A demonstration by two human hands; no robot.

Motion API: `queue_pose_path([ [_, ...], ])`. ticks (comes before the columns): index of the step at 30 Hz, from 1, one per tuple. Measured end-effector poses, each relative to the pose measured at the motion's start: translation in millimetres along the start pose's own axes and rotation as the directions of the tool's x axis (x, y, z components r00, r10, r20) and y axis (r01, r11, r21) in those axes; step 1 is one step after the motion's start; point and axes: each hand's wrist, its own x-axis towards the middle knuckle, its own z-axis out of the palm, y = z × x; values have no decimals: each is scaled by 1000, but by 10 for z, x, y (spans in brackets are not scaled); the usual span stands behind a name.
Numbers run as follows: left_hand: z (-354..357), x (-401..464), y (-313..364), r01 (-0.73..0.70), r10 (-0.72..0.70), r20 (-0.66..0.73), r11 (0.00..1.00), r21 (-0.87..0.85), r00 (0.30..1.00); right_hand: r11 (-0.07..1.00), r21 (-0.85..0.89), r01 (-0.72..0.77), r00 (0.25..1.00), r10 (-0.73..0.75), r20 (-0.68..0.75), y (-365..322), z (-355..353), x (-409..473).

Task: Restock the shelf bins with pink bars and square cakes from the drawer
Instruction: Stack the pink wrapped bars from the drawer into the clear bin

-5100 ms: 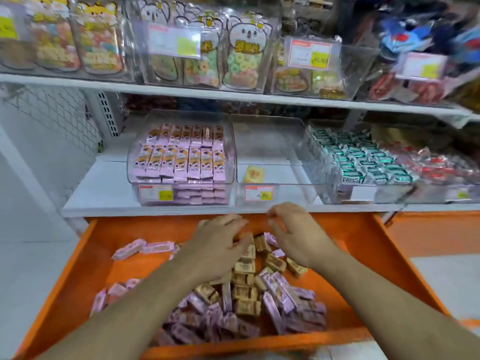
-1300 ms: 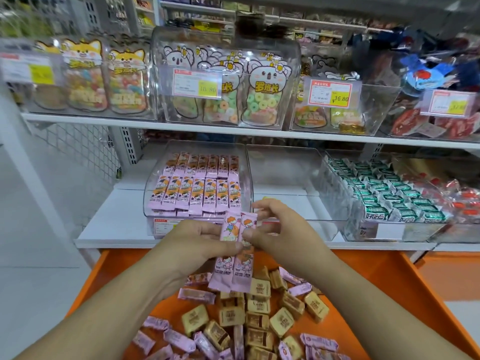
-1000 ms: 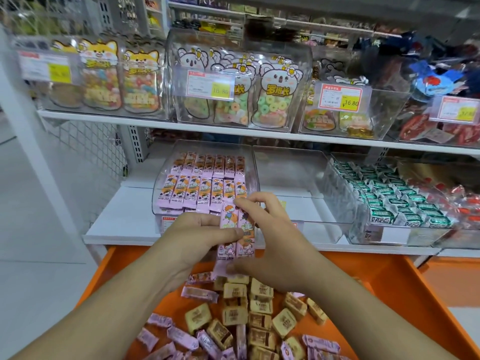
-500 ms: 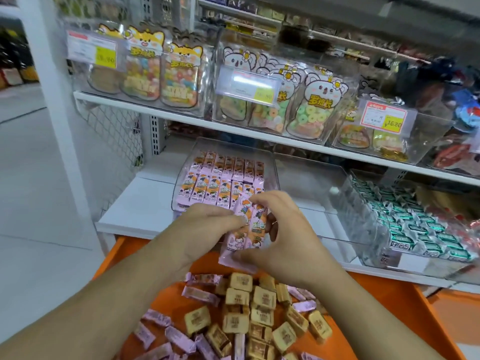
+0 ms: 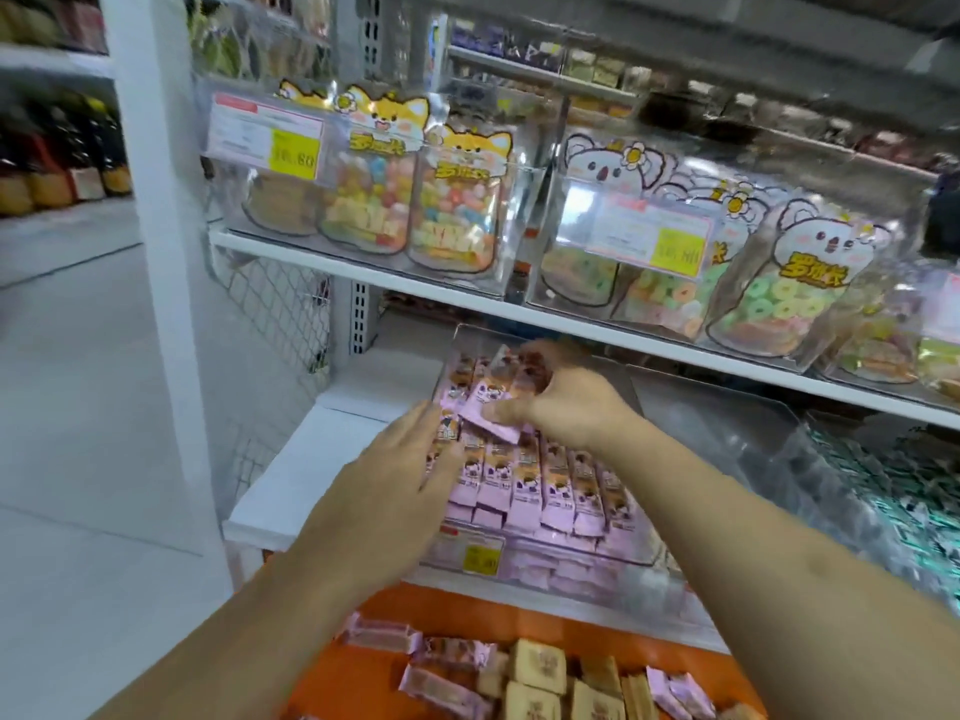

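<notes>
Your right hand [image 5: 566,407] pinches pink bars [image 5: 488,415], seemingly two; left hand [image 5: 400,480] flat, fingers apart. Loose release beyond fingertips: bars topple neat rows in bin [image 5: 613,556].

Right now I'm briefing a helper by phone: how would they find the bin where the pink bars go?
Find the white lower shelf above the orange drawer. The clear bin at its left end is it, with both hands, left hand and right hand, over it. Only it holds rows of pink bars.
</notes>
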Motion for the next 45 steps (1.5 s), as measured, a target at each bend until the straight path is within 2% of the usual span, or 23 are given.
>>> queue_pose_path([
  [7,75,14,-72,-8,7,-35,1000,-24,999,999,-35,-9,997,12,72,0,212,662],
  [10,85,5,-92,-13,12,-36,1000,-25,999,1000,24,-8,993,5,121,14,269,746],
  [18,79,-3,-72,-20,18,-58,999,-40,998,999,23,31,999,-32,34,82,361,750],
  [24,96,6,-63,-16,14,-51,999,-32,999,986,-147,76,997,-72,29,58,343,653],
  [27,90,4,-78,-17,16,-41,999,-29,999,987,-152,45,998,-40,40,60,309,577],
  [34,28,-84,-38,-56,56,-18,998,-17,998,994,-95,52,996,-45,71,97,125,-119],
  [37,-44,-296,75,-71,71,1,996,47,998,988,-145,58,998,-53,41,185,4,-614],
  [40,-104,-549,190,-88,85,28,990,108,996,995,-79,67,998,-68,-10,296,-97,-1179],
  [45,130,-929,403,-163,156,78,983,83,985,999,5,44,999,-43,-26,595,-89,-2110],
])
